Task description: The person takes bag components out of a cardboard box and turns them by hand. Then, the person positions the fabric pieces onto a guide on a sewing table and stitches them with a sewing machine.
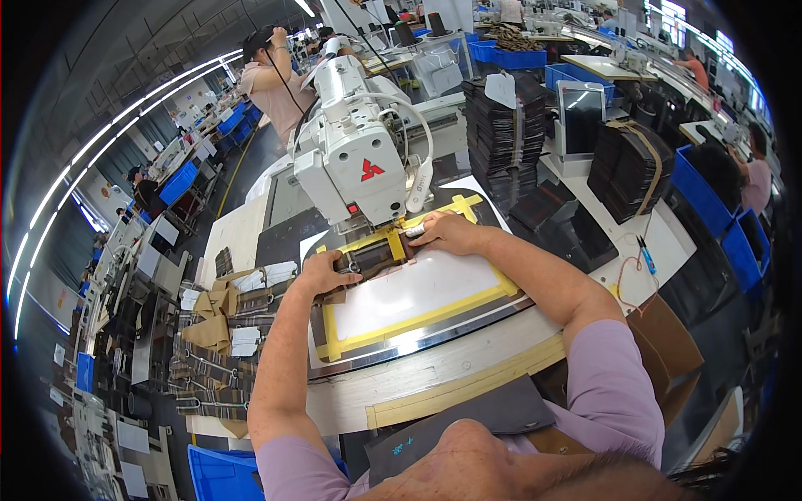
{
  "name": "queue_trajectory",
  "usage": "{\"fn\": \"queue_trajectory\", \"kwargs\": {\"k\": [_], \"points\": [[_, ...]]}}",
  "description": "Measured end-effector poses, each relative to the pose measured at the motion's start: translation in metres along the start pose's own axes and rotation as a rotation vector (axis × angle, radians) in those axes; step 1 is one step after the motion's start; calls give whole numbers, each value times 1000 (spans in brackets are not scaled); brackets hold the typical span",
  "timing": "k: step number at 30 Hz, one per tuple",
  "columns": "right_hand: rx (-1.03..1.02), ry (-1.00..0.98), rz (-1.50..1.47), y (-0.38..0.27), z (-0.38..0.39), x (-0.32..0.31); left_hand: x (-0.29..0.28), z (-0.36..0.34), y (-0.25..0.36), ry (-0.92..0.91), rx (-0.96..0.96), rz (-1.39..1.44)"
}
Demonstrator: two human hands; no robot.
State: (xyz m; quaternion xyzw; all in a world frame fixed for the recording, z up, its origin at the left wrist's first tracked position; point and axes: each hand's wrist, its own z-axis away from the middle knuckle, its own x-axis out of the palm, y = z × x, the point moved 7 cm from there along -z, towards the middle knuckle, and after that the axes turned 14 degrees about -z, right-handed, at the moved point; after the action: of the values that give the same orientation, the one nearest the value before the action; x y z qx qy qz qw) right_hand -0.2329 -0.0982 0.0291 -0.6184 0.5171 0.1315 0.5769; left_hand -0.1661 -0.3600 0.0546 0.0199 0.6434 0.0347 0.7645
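A white template plate (401, 292) edged with yellow tape lies flat under the head of a white industrial sewing machine (359, 159). In the slot of the plate sits a strip of dark striped fabric (373, 260), crossed by a yellow piece below the needle area. My left hand (324, 274) rests at the slot's left end, thumb and forefinger spread on the fabric. At its right end my right hand (449, 234) is bent, its thumb and forefinger close together around a small silvery thing that is too small to make out. The machine head partly hides the far side of the slot.
Striped cloth pieces (225, 321) with paper slips are heaped left of the plate. Tall stacks of dark pieces (505, 125) and a tied bundle (631, 171) stand at right, near a screen (581, 121). Blue snips (647, 255) lie near the right edge. Other people work beyond.
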Motion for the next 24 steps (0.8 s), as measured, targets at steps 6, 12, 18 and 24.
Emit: {"fn": "queue_trajectory", "kwargs": {"k": [6, 12, 18, 24], "points": [[108, -91, -294, -12, 15, -10, -17, 49, 37, -367, 316, 296], [34, -75, -338, -74, 50, -2, -98, 143, 72, -46, 436, 825], [0, -120, -628, -133, 61, 35, -145, 189, 28, 735, 339, 1303], [34, -312, -1334, -177, 43, 85, -85, 163, -23, 966, 20, 1648]]}}
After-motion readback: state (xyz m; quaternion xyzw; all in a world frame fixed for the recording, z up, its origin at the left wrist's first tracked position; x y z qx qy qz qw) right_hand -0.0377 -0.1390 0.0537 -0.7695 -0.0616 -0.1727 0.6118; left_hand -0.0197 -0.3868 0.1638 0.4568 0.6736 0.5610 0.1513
